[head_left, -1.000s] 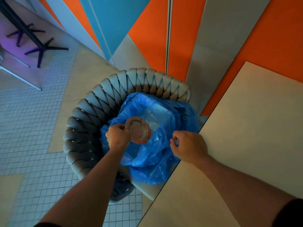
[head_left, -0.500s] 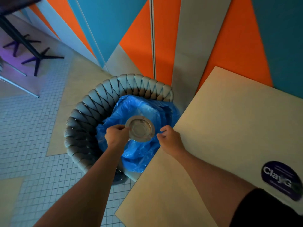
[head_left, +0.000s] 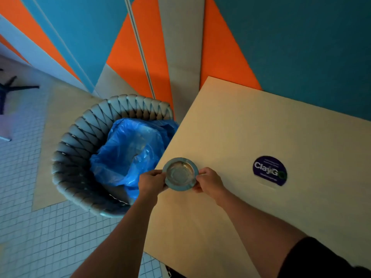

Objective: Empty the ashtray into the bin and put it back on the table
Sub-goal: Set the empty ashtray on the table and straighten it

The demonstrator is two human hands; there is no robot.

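Note:
A round metal ashtray point(head_left: 180, 173) is held upright over the left edge of the beige table point(head_left: 251, 137), its bowl facing me and looking empty. My left hand point(head_left: 152, 182) pinches its left rim and my right hand point(head_left: 209, 182) pinches its right rim. To the left stands the grey woven bin point(head_left: 80, 149) lined with a blue plastic bag point(head_left: 128, 153).
A dark round sticker point(head_left: 269, 170) lies on the table to the right of the ashtray. The wall behind has orange, blue and grey panels. Small white floor tiles surround the bin. A dark furniture base point(head_left: 12, 89) stands at the far left.
The ashtray has moved right, from over the blue bag to the table's edge. My right hand let go of the bag and took the ashtray's right rim. The view swung right.

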